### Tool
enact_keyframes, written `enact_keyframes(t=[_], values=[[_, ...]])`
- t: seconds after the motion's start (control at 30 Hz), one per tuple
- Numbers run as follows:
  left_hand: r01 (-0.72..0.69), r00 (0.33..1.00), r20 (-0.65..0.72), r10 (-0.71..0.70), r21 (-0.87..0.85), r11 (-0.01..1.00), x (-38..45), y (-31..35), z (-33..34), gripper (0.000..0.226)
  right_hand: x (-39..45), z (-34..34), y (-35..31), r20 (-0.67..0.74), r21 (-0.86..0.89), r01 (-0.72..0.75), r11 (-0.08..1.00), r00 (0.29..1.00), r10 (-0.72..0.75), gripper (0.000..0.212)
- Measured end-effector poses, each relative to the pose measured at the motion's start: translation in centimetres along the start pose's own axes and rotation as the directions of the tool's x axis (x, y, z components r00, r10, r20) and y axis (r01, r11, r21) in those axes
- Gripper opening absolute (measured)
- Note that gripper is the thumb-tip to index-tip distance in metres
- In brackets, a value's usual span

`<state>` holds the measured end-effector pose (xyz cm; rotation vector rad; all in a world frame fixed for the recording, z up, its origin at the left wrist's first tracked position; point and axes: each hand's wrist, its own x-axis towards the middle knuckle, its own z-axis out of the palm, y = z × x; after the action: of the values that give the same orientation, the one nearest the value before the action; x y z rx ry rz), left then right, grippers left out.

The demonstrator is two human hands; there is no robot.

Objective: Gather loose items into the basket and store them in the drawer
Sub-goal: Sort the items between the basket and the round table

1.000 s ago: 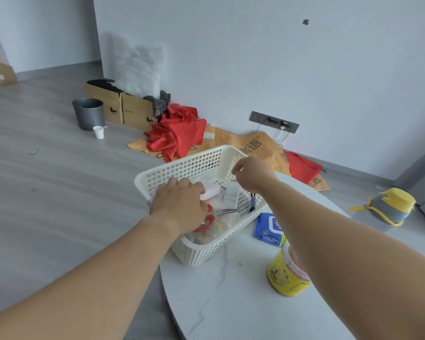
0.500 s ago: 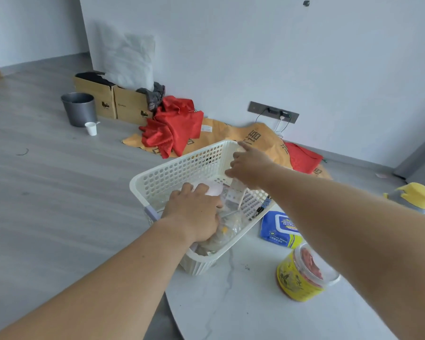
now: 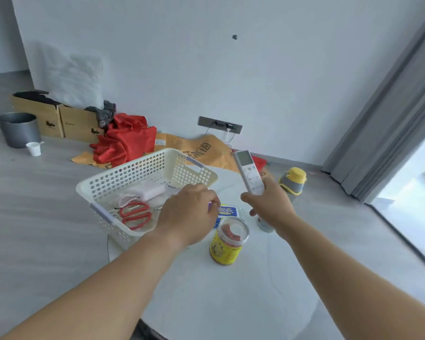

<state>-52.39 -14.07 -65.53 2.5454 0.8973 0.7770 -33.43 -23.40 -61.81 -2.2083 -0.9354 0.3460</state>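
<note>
A white perforated basket point(image 3: 145, 171) stands on the round white table point(image 3: 231, 303), holding red scissors point(image 3: 136, 214) and a white charger point(image 3: 152, 192). My left hand point(image 3: 189, 214) hovers by the basket's near right corner with its fingers curled at the edge of a blue wipes pack point(image 3: 228, 211); whether it grips the pack is hidden. My right hand point(image 3: 270, 207) holds a white remote control point(image 3: 248, 173) upright above the table, right of the basket. A yellow jar with a clear lid point(image 3: 227, 244) stands between my wrists. A small grey item point(image 3: 264, 224) lies under my right hand.
On the floor beyond the table are a yellow-and-grey bottle point(image 3: 292, 180), red cloth point(image 3: 125, 141) on an orange sheet, cardboard boxes point(image 3: 57, 119), a grey bucket point(image 3: 17, 128) and a paper cup point(image 3: 34, 148). Grey curtain point(image 3: 388, 114) and window at the right.
My right hand has left the basket's rim and now holds the remote up to the right. My left hand has come out of the basket toward the wipes pack. The view swung right.
</note>
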Motion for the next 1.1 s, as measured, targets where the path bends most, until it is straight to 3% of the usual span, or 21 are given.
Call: enact_keyframes(t=[0.1,0.17,0.23,0.33,0.4,0.47,0.53,0.63,0.8,0.93,1.1], values=[[0.042,0.989,0.148,-0.016,-0.17,0.985,-1.2,2.4,3.2,0.02,-3.9,-1.6,6.1,0.115,0.077,-0.164,0.983,0.981,0.155,0.024],[0.045,0.963,0.271,-0.011,-0.119,0.992,-1.7,3.0,5.2,0.028,-5.2,-2.4,9.4,0.224,0.06,-0.307,0.95,0.932,0.287,0.027],[0.06,0.936,0.35,-0.037,-0.054,0.997,-1.7,3.2,6.8,0.048,-5.8,-2.5,12.3,0.299,-0.018,-0.442,0.897,0.853,0.427,0.033],[0.148,0.912,0.39,-0.128,-0.021,0.989,-1.3,3.0,8.2,0.088,-5.6,-1.2,15.1,0.322,-0.162,-0.527,0.834,0.771,0.549,0.033],[0.18,0.884,0.44,-0.157,-0.011,0.984,-0.8,2.8,9.1,0.106,-4.5,0.0,16.1,0.304,-0.257,-0.492,0.832,0.776,0.553,0.038],[0.188,0.864,0.48,-0.155,-0.021,0.982,-0.2,2.4,9.7,0.119,-3.2,1.0,16.1,0.228,-0.379,-0.383,0.842,0.844,0.486,0.038],[0.168,0.864,0.482,-0.149,0.002,0.986,0.5,2.0,10.5,0.116,-2.1,1.5,16.4,0.194,-0.432,-0.331,0.839,0.874,0.445,0.035],[0.162,0.879,0.457,-0.135,-0.021,0.986,1.1,1.3,11.2,0.108,-1.5,2.0,17.3,0.181,-0.451,-0.343,0.824,0.869,0.461,0.028],[0.103,0.887,0.452,-0.092,0.001,0.995,1.5,1.1,11.3,0.113,-0.2,1.8,18.6,0.166,-0.49,-0.316,0.812,0.881,0.443,0.032],[0.062,0.863,0.501,-0.071,0.035,0.997,1.9,0.7,11.3,0.119,0.3,1.5,18.7,0.182,-0.529,-0.275,0.803,0.887,0.424,0.033],[0.093,0.837,0.544,-0.056,-0.041,0.995,1.9,0.3,11.6,0.122,0.5,1.0,18.3,0.252,-0.574,-0.234,0.784,0.861,0.442,0.043]])
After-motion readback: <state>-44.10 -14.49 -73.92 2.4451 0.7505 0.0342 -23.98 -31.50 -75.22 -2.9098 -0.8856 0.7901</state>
